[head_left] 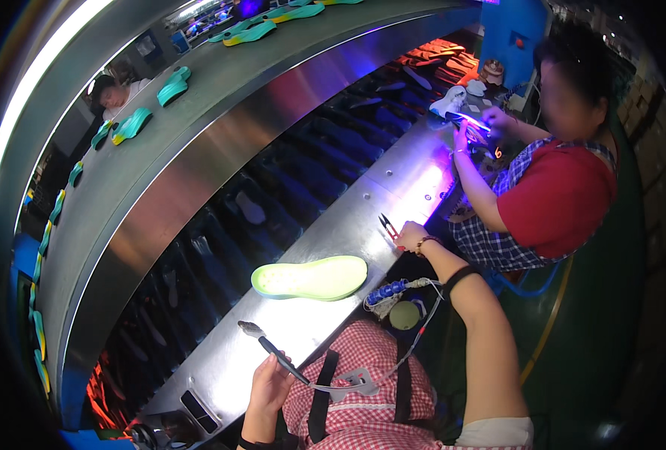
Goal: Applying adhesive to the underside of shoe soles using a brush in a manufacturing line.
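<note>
My left hand [270, 384] is closed round the black handle of a brush [282, 358]. Its dark bristle head points up and left over the metal ledge, and a thin tube runs off the handle's lower end toward my lap. Near the ledge's front edge, my right hand [409, 235] has its fingers on the red handles of a pair of thread snips [390, 228]. Their dark blades point away from me, slightly parted. Between my hands a pale yellow-green shoe sole [310, 278] lies lengthwise on the brightly lit ledge [381, 196].
Beyond the ledge, dark racks hold several soles [250, 208]. A curved conveyor [172, 124] carries teal and yellow soles. To my right, a co-worker in red [546, 199] handles a piece under violet light. A phone [198, 409] lies at lower left; a blue coiled hose [387, 291] hangs by the edge.
</note>
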A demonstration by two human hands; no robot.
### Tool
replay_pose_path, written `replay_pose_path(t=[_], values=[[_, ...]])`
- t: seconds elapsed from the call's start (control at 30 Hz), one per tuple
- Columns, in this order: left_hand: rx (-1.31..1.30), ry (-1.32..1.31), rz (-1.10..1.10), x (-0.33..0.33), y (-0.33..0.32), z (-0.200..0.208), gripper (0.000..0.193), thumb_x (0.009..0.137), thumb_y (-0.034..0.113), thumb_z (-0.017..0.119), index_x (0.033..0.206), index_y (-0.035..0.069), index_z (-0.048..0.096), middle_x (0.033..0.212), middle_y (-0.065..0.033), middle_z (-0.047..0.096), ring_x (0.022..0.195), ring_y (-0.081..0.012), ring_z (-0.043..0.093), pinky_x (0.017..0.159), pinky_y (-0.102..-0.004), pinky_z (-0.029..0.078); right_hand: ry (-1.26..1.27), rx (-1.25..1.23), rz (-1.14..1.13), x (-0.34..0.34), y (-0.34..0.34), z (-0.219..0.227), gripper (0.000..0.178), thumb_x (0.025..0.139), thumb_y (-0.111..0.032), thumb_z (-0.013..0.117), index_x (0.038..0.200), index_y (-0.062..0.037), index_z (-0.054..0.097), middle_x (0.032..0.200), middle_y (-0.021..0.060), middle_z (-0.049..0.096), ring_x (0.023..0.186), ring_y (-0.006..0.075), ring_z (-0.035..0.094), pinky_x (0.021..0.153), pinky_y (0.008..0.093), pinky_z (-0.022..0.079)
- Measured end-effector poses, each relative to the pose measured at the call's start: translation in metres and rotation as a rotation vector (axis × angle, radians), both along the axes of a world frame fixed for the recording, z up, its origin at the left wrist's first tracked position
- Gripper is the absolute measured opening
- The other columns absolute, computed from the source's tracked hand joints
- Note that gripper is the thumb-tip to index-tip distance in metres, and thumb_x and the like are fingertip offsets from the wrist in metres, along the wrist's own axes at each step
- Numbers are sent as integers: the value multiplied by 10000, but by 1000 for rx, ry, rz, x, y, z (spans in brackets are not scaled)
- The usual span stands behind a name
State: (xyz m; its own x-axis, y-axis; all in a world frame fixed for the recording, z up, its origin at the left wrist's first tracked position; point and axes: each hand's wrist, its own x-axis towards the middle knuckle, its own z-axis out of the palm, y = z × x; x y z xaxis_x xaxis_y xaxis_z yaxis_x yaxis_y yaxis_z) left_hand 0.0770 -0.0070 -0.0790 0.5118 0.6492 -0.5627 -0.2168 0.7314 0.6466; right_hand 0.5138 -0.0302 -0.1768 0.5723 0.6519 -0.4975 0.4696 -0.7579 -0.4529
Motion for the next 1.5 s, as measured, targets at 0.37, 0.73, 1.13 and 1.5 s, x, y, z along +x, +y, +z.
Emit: replay_pose_path(t=[0.37, 0.73, 1.13, 1.5], values=[[-32, -48, -41, 10, 2, -8, 213, 845, 239, 544, 943, 51, 558, 845, -39, 590, 775, -154, 558, 702, -309, 467, 805, 567, 134, -119, -120, 175, 140, 808, -108, 591, 871, -12, 511, 742, 63, 605, 580, 96, 575, 477, 194, 441], [-57, -133, -28, 6, -3, -22, 196, 858, 216, 525, 929, 36, 552, 829, -41, 579, 759, -147, 554, 695, -301, 469, 695, 250, -275, -168, -140, -12, 214, 788, -167, 620, 736, 39, 598, 653, 77, 607, 499, 114, 579, 432, 183, 443], [-85, -173, 9, -4, -6, -28, 195, 871, 212, 500, 936, 33, 541, 765, -14, 536, 736, -137, 543, 676, -283, 470, 751, 586, -911, -176, -85, -69, 97, 772, 20, 569, 803, 108, 542, 783, 143, 572, 621, 245, 615, 571, 299, 558], [-92, -210, 34, -8, -2, -25, 173, 862, 199, 515, 914, 37, 545, 828, -61, 581, 747, -160, 562, 679, -292, 486, 580, 570, -860, -182, -66, -77, 171, 745, 82, 520, 911, 117, 516, 828, 162, 566, 622, 266, 613, 583, 319, 557]])
